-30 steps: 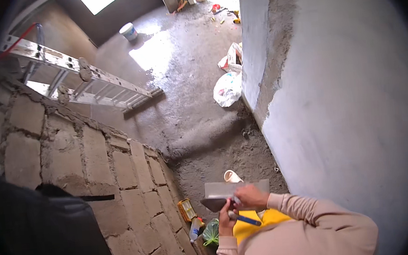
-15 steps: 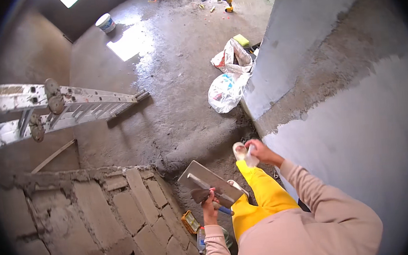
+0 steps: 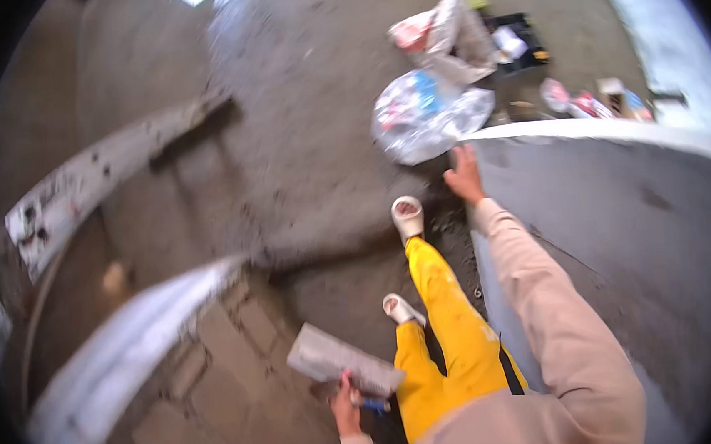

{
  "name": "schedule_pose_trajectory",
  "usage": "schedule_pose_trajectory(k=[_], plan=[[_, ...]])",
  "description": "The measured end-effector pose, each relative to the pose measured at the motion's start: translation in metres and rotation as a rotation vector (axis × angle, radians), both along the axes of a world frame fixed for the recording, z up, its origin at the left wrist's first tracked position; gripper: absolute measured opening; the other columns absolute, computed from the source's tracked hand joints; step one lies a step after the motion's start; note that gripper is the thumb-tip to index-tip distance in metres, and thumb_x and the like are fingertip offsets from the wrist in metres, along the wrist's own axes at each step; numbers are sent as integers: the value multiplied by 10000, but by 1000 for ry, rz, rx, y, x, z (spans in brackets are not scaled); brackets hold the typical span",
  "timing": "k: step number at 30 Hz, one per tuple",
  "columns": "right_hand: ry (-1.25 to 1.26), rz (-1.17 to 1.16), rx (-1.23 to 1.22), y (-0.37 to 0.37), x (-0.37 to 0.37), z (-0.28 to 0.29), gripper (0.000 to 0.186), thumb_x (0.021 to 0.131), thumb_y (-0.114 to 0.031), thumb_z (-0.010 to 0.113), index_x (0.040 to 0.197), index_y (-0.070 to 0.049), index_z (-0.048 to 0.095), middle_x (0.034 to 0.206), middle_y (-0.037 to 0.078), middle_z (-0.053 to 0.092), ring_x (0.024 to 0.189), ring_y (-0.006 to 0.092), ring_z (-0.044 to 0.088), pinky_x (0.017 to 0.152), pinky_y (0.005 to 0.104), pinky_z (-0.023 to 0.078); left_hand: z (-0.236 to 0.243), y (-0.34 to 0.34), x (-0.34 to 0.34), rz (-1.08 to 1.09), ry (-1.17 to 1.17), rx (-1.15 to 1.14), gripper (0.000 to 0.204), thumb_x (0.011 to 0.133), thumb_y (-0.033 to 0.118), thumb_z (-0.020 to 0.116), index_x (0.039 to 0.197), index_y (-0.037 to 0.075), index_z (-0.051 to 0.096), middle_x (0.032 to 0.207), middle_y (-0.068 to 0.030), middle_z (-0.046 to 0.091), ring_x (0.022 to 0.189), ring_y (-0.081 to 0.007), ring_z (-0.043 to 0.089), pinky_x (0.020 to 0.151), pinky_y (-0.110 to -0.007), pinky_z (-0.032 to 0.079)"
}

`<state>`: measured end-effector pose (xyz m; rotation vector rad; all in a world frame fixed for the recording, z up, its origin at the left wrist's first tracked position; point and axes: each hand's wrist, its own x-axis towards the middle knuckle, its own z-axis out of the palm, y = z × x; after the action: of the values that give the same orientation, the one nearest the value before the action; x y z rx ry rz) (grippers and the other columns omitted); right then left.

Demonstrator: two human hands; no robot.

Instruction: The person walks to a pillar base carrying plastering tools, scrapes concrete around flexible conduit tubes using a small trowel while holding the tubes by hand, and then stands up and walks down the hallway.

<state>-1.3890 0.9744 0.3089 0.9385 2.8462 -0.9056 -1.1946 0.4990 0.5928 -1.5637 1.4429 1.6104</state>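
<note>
My left hand [image 3: 346, 406] is closed at the lower middle, gripping a rectangular plastering trowel [image 3: 345, 360] with a pale, smeared blade. A blue handle [image 3: 376, 405] shows beside my fingers in the same grip; the blade of that second tool is mostly hidden and blurred. My right hand [image 3: 465, 177] reaches forward to the end of the grey plastered wall [image 3: 613, 210] on the right. Its fingers are apart and touch or nearly touch the wall's edge, with nothing visible in them. Just beyond it lies a clear plastic bag [image 3: 418, 121].
A rough block wall [image 3: 195, 410] stands at lower left, with a ladder [image 3: 100, 163] behind it. Past the wall end are a white sack [image 3: 454, 43], a black case [image 3: 519, 42] and small packages [image 3: 588, 105]. My feet in pale slides [image 3: 407, 214] are on rough ground between the walls.
My right hand has moved forward to the wall's end; the pale thing it held no longer shows. My view has swung right and forward, and my left hand still holds its tools, lower down.
</note>
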Motion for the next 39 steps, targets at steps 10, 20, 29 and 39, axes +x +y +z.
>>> schedule_pose_trajectory(k=[10, 20, 29, 39], plan=[[-231, 500, -421, -107, 98, 45, 259, 738, -126, 642, 990, -75, 677, 977, 159, 667, 899, 342, 644, 778, 415, 516, -144, 34, -25, -93, 49, 48, 186, 859, 130, 699, 1038, 81, 689, 910, 22, 664, 669, -61, 521, 549, -241, 459], [-515, 600, -587, -188, 179, 41, 316, 862, -198, 610, 1104, 5, 610, 971, 147, 681, 882, 251, 669, 816, 335, 519, -448, -6, -77, -595, 217, -185, 336, 767, 88, 753, 1070, 14, 628, 877, -96, 689, 719, -176, 644, 642, -315, 526], [-397, 353, -607, -134, 151, 35, 383, 824, -185, 619, 1167, -19, 578, 980, 130, 666, 817, 262, 662, 775, 367, 517, -408, 118, -179, -626, 214, 17, 239, 792, 24, 717, 1019, 11, 647, 788, -69, 665, 621, -118, 596, 543, -284, 478], [169, 220, -559, -98, -63, 218, 158, 789, -121, 666, 909, -23, 635, 820, 127, 649, 691, 256, 651, 640, 335, 525, -140, 261, -326, -323, 391, 146, 100, 840, 124, 682, 907, 61, 644, 676, -18, 567, 511, -116, 523, 479, -270, 447]])
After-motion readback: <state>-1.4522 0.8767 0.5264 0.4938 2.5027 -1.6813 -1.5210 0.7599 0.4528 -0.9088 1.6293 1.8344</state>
